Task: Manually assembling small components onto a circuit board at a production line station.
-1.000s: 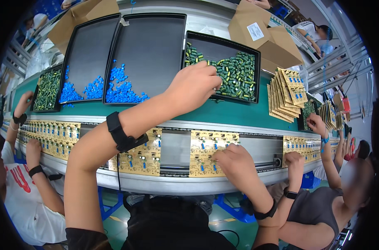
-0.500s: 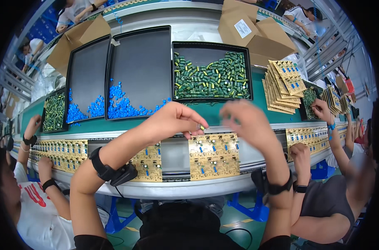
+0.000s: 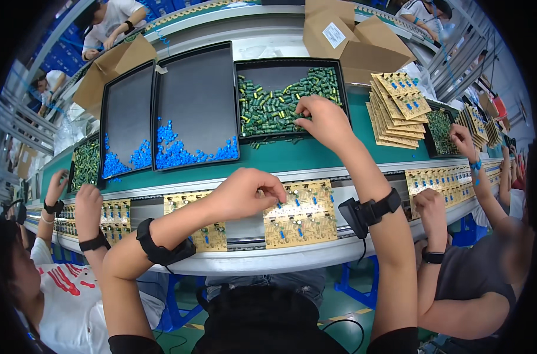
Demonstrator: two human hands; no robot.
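Note:
My left hand (image 3: 249, 192) is at the upper left edge of a tan circuit board (image 3: 301, 227), its fingers curled together and the tips down by the board's surface. Whatever is between those fingertips is hidden. Small blue and dark green parts stand on this board. Farther off, my right hand (image 3: 326, 121) reaches over the front of a black tray (image 3: 346, 112) of green capacitors (image 3: 268, 109). Its thumb and fingertips are pinched down among them, and what they hold is too small to make out.
Two black trays with blue parts (image 3: 173, 144) stand at left, and a cardboard box (image 3: 377, 50) lies behind. Stacked boards (image 3: 395, 115) sit at right. Another board (image 3: 192, 203) is on the conveyor rail (image 3: 245, 236). Co-workers' hands (image 3: 431, 206) work on both sides.
My left hand, which held a green capacitor above the board, has come down to the board's upper left. My right hand has moved up and away into the capacitor tray.

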